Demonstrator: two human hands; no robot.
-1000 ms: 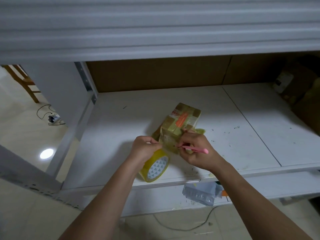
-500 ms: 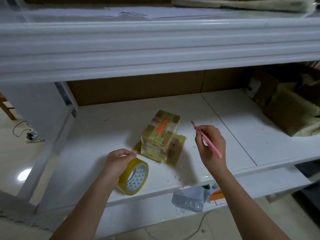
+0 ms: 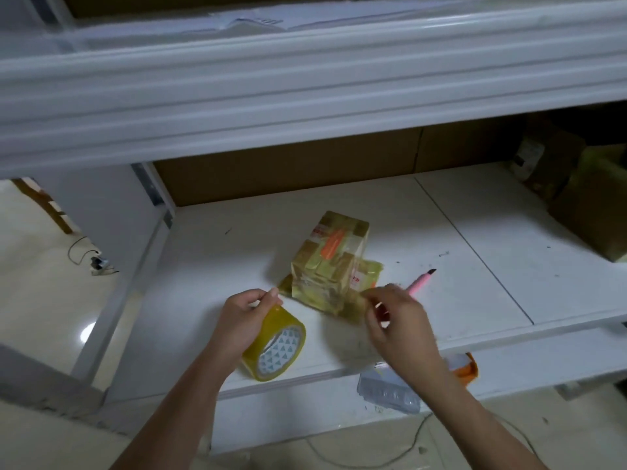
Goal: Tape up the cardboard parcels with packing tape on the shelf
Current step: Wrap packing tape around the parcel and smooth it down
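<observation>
A small cardboard parcel [image 3: 328,262], wrapped in yellowish tape with an orange mark, stands on the white shelf [image 3: 475,266] on top of a flatter parcel [image 3: 368,273]. My left hand [image 3: 242,320] grips the yellow packing tape roll [image 3: 276,347], which stands on edge near the shelf's front, with finger and thumb pinched at its top. My right hand [image 3: 398,325] is blurred, its fingers curled close to the parcels' front right corner. A pink pen-shaped cutter [image 3: 420,281] shows just beyond that hand, its near end hidden behind it. I cannot tell whether the hand holds it.
Brown boxes and taped parcels [image 3: 590,205] are stacked at the shelf's right end. The upper shelf's white beam [image 3: 305,96] overhangs. A clear plastic pack [image 3: 386,391] and an orange tape dispenser [image 3: 466,368] sit below the front edge. A cable lies on the floor at left.
My right hand has come down from its raised position and back toward the parcels; the pink cutter now points away to the right. My left hand has kept the roll.
</observation>
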